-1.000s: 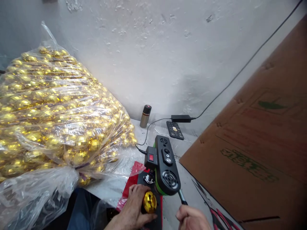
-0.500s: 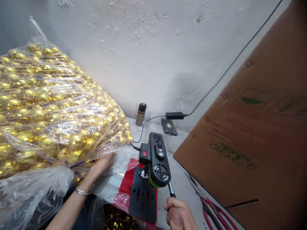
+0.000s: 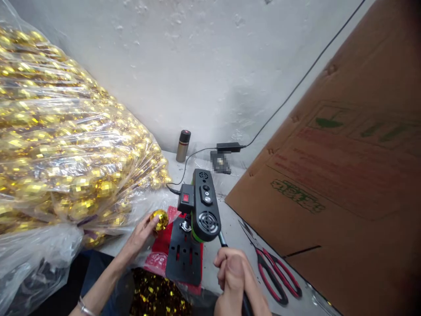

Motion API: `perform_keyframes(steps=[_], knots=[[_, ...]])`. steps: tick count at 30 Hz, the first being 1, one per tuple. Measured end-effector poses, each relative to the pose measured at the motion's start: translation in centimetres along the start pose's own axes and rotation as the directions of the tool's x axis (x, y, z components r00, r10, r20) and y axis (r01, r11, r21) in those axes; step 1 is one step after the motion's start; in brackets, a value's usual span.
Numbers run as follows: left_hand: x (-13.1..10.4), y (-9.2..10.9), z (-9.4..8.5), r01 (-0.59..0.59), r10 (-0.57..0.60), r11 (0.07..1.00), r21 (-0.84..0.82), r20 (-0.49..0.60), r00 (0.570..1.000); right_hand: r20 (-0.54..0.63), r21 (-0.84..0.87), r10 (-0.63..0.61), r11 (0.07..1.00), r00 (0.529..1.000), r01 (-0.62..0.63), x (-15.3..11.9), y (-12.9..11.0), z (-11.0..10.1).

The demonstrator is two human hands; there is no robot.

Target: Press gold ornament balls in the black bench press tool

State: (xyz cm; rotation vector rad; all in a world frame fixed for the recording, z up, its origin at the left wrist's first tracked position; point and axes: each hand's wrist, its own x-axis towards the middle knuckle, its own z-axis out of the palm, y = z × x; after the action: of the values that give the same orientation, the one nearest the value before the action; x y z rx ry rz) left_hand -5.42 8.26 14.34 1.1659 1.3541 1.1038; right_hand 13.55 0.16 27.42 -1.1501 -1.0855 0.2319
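My left hand (image 3: 141, 237) holds a shiny gold faceted ball (image 3: 160, 220) between thumb and fingers, just left of a black machine (image 3: 206, 204) with a red switch. Below the machine's head lies its slotted black base plate (image 3: 186, 259), on a red plastic sheet (image 3: 161, 243). My right hand (image 3: 235, 274) is wrapped round the machine's lever handle (image 3: 222, 239), at the lower middle. A big clear bag of gold balls (image 3: 82, 153) fills the left side.
Red-handled scissors (image 3: 272, 272) lie right of my right hand, beside a large cardboard box (image 3: 329, 175). Against the wall stand a dark-capped can (image 3: 183, 146) and a black power adapter (image 3: 229, 147). Gold pieces (image 3: 158, 294) fill the area below the machine.
My left hand has come away from the bag and now shows a gold ball in its fingers beside the machine. The camera view has shifted, and my right hand remains on the lever.
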Motion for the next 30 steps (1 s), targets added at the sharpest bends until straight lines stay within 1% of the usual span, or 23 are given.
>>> perform_keyframes(steps=[2,4,6,8,10,12,17,20,22,25,28,30], knots=[[-1.0,-1.2,2.0,0.038,-0.035,0.994,-0.099,0.037,0.999,0.011,0.040,-0.009,0.999,1.000,0.009,0.3,-0.1,0.1],[-1.6,-2.1,3.8,0.020,-0.014,0.993,-0.114,0.055,0.998,0.027,0.059,-0.020,0.998,0.999,0.018,0.3,-0.1,0.1],[-1.9,-2.7,5.1,-0.036,0.040,0.998,-0.053,0.075,0.996,0.032,0.069,-0.023,0.997,0.999,0.021,0.1,0.0,0.1],[-2.3,-2.9,5.8,-0.119,0.111,0.990,0.079,0.098,0.989,0.029,0.081,-0.023,0.997,0.999,0.021,-0.2,0.1,0.0],[-2.6,-2.9,6.1,-0.216,0.192,0.948,0.235,0.121,0.974,0.027,0.089,-0.021,0.996,0.999,0.018,-0.5,0.2,0.0],[-2.9,-3.0,6.1,-0.304,0.269,0.886,0.349,0.146,0.952,0.028,0.094,-0.019,0.995,0.999,0.016,-0.8,0.3,-0.1],[-3.7,-3.8,6.1,-0.502,0.446,0.740,0.447,0.233,0.864,0.044,0.093,-0.023,0.995,0.999,0.018,-1.1,0.7,-0.4],[-4.1,-4.2,6.3,-0.552,0.497,0.669,0.498,0.253,0.830,0.061,0.094,-0.035,0.995,0.998,0.029,-1.2,0.8,-0.6],[-4.1,-4.3,6.6,-0.552,0.504,0.650,0.521,0.247,0.827,0.069,0.091,-0.020,0.996,0.997,0.014,-1.3,0.7,-0.6],[-3.8,-4.2,7.1,-0.530,0.492,0.665,0.527,0.224,0.841,0.077,0.088,0.016,0.996,0.997,-0.023,-1.3,0.5,-0.7],[-3.4,-4.3,7.7,-0.510,0.482,0.691,0.512,0.200,0.853,0.073,0.082,-0.002,0.997,0.997,-0.004,-1.2,0.3,-0.7],[-3.2,-4.6,8.0,-0.513,0.483,0.698,0.499,0.200,0.852,0.069,0.070,-0.030,0.997,0.997,0.025,-1.1,0.3,-0.6]])
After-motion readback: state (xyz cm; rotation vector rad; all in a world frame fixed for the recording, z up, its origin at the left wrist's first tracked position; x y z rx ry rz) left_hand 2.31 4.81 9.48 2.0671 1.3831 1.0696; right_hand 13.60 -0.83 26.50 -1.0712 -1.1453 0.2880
